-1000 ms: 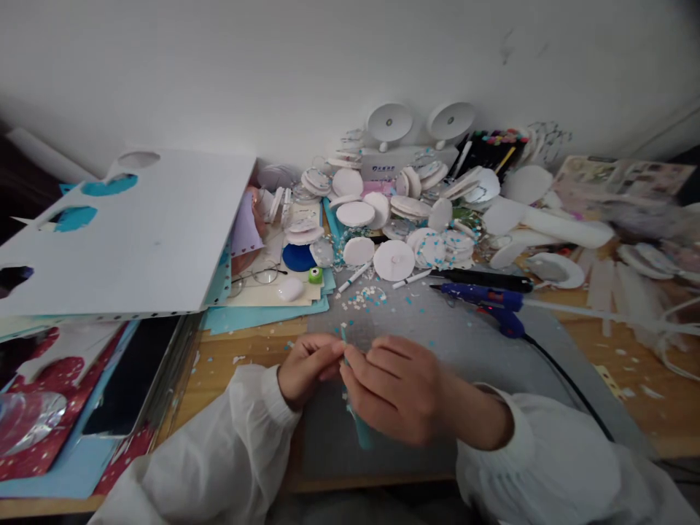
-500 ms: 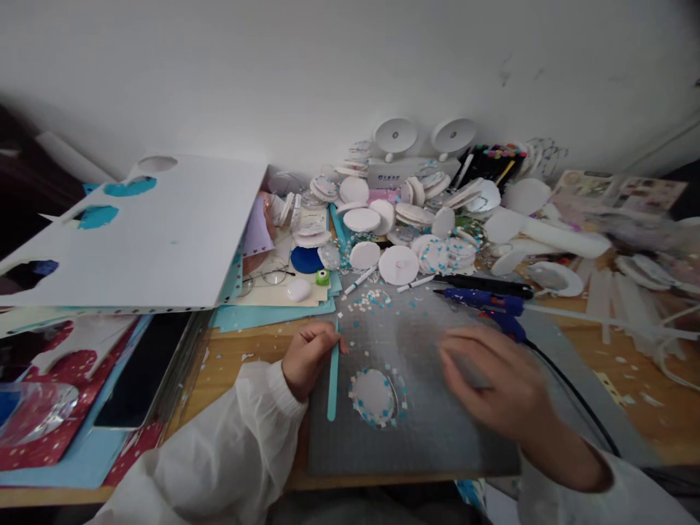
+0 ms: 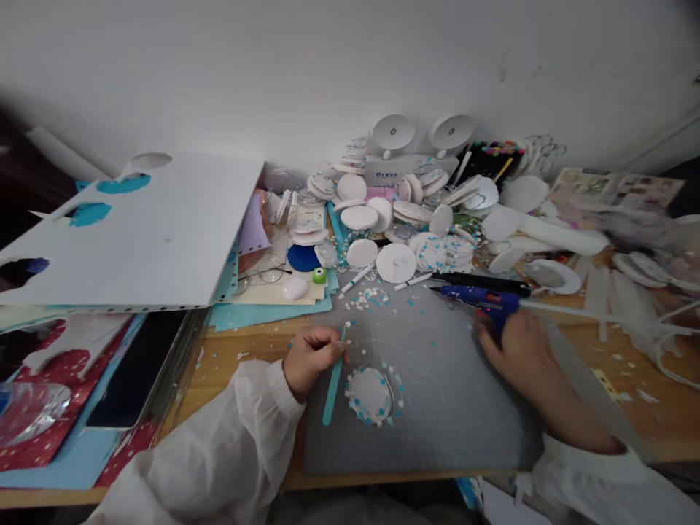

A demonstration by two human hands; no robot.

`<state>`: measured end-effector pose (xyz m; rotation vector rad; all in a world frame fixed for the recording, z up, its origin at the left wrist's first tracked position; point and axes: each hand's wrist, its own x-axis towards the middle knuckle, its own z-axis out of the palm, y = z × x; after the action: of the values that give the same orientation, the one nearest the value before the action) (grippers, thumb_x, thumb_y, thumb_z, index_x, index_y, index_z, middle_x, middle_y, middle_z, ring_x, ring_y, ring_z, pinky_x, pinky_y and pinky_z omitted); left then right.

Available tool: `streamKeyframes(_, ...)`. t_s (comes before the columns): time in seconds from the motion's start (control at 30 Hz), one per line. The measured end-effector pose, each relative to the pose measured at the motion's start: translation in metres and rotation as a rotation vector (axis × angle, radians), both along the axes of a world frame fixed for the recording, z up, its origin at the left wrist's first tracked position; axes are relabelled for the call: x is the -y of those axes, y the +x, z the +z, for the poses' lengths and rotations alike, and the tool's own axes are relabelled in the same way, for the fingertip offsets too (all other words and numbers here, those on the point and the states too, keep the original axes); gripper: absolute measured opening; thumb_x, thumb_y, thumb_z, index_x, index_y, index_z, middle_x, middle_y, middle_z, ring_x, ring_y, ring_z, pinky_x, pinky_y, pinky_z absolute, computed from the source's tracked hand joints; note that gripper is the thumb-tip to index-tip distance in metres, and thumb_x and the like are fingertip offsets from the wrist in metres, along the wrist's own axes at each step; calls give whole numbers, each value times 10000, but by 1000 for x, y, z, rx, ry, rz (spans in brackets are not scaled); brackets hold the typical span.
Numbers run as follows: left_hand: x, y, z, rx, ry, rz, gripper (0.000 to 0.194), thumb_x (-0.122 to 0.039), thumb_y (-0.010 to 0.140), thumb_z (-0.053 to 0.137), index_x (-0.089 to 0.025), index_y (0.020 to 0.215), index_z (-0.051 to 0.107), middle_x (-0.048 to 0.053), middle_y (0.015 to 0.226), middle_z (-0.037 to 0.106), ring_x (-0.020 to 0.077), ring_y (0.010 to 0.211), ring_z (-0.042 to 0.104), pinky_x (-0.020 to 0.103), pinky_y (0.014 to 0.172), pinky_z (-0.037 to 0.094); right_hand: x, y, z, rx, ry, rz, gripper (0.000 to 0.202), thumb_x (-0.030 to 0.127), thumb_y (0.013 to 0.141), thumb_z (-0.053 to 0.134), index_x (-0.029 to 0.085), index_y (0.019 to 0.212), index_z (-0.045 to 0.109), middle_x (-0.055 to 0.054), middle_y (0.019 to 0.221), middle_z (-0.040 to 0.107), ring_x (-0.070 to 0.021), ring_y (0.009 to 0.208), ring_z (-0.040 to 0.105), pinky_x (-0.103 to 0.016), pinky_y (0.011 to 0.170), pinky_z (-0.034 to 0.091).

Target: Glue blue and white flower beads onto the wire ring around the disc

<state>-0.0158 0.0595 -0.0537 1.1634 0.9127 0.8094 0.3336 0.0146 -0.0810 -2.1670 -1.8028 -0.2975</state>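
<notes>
My left hand (image 3: 313, 359) is closed in a pinch on a flat teal craft stick (image 3: 332, 394), which points down toward me over the grey cutting mat (image 3: 437, 430). Right of it lies a white disc (image 3: 372, 394) ringed with blue and white flower-like bits on a fine looped strand. Over on the mat's far right, my right hand (image 3: 522, 350) is wrapped around the handle of a blue hot glue gun (image 3: 481, 296). The gun's nozzle points left, and a red light shows on its body. My fingertips are partly hidden behind the handle.
Several white discs (image 3: 397, 262) are heaped along the back. Loose blue and white bits (image 3: 367, 297) and two white pens (image 3: 358, 278) lie before them. To the left are a large white board (image 3: 180, 233), a phone (image 3: 139, 372) and eyeglasses (image 3: 270, 273). A black craft knife (image 3: 481, 284) lies behind the glue gun.
My right hand has moved right from above the mat to the glue gun's handle and closed on it. The teal stick has tilted slightly in my left hand.
</notes>
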Motion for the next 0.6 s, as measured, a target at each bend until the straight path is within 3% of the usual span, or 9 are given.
streamKeyframes(0.13, 1, 2, 6, -23, 19, -4, 296, -350, 656, 640, -138, 455, 591, -28, 421, 450, 74, 415, 330, 213, 438, 245, -11, 0, -4, 192, -74, 13, 368, 434, 829, 381, 98, 842, 530, -168, 742, 553, -295, 732, 532, -430, 687, 438)
streamKeyframes(0.37, 0, 3, 10, -55, 33, -12, 293, -329, 662, 628, -142, 440, 591, -29, 402, 426, 75, 405, 314, 215, 434, 239, -17, -13, 6, -57, 77, 87, 458, 506, 807, 473, 104, 1022, 517, -139, 837, 593, -270, 750, 572, -392, 656, 464)
streamKeyframes(0.47, 0, 3, 10, -66, 36, -5, 307, -344, 662, 631, -143, 434, 586, -23, 409, 438, 78, 408, 325, 217, 434, 239, -17, -26, 17, -146, 116, -78, 513, 566, 711, 585, 144, 998, 530, -104, 774, 596, -269, 680, 575, -371, 567, 443)
streamKeyframes(0.53, 0, 3, 10, -71, 32, -6, 318, -353, 664, 634, -143, 430, 582, -19, 414, 449, 79, 409, 331, 218, 434, 240, -16, -34, 27, -244, 180, -233, 502, 574, 623, 668, 174, 895, 535, -68, 682, 576, -254, 606, 563, -354, 516, 421)
streamKeyframes(0.6, 0, 3, 9, -75, 28, -11, 318, -354, 662, 640, -142, 433, 584, -16, 415, 454, 79, 409, 333, 218, 434, 243, -18, -45, 36, -385, 264, -304, 431, 542, 599, 701, 199, 772, 506, -46, 615, 556, -230, 555, 551, -344, 501, 419)
